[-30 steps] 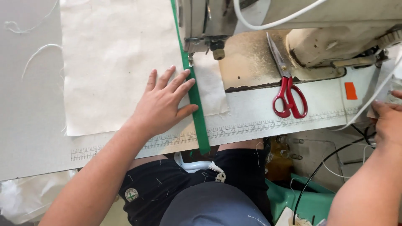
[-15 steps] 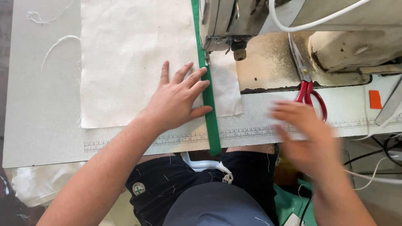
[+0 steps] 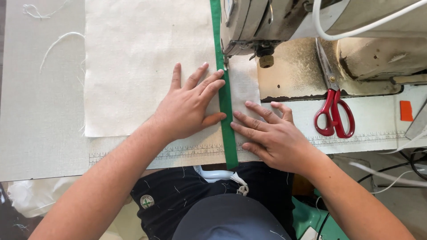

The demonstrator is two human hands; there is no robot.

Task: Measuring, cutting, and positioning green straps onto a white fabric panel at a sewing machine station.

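My left hand (image 3: 189, 109) lies flat and spread on the cream fabric (image 3: 142, 66), just left of the green tape (image 3: 225, 115); the fingertips touch the tape's edge. My right hand (image 3: 271, 135) is also flat and spread, on the narrow part of fabric at the right of the tape, fingers pointing toward it. Neither grip pinches anything; both only press down. The tape runs straight from the tabletop (image 3: 40, 133) edge up under the sewing machine (image 3: 267, 26) head, where the presser foot (image 3: 227, 62) sits on it. The red scissors (image 3: 333, 115) rest well to the right of the tape. To do this well, I think both hands should press evenly and keep the tape straight with the fabric edge, and the fingers should stay clear of the needle.
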